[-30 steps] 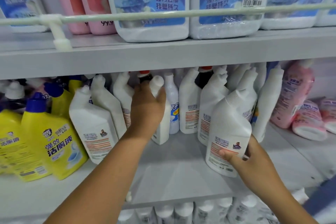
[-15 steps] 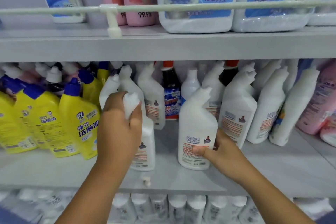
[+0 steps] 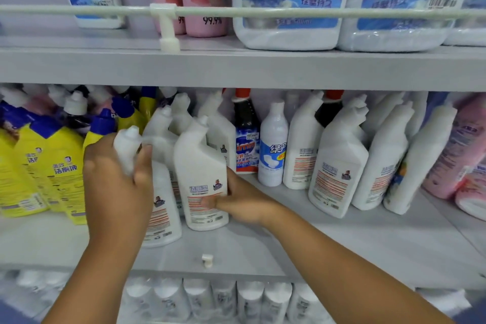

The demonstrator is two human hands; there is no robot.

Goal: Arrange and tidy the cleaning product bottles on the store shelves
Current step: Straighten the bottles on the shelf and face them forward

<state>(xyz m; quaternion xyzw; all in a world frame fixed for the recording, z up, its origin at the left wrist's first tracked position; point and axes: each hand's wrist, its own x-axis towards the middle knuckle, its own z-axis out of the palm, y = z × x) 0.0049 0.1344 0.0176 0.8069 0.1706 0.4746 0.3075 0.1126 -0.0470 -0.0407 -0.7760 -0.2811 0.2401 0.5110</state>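
The left hand [image 3: 115, 184] grips the neck of a white bottle [image 3: 160, 208]. The right hand [image 3: 244, 201] holds the base of a second white bottle [image 3: 201, 173] just beside it. Both bottles stand on the middle shelf [image 3: 342, 239], between yellow bottles [image 3: 60, 165] and more white ones.

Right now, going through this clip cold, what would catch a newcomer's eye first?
Two bare hands at the middle shelf: the left hand grips the neck of a white bottle, while the right hand holds the base of a second white bottle beside it. To the left stands a cluster of bright yellow bottles; overhead, large blue-labelled jugs sit behind a white rail.
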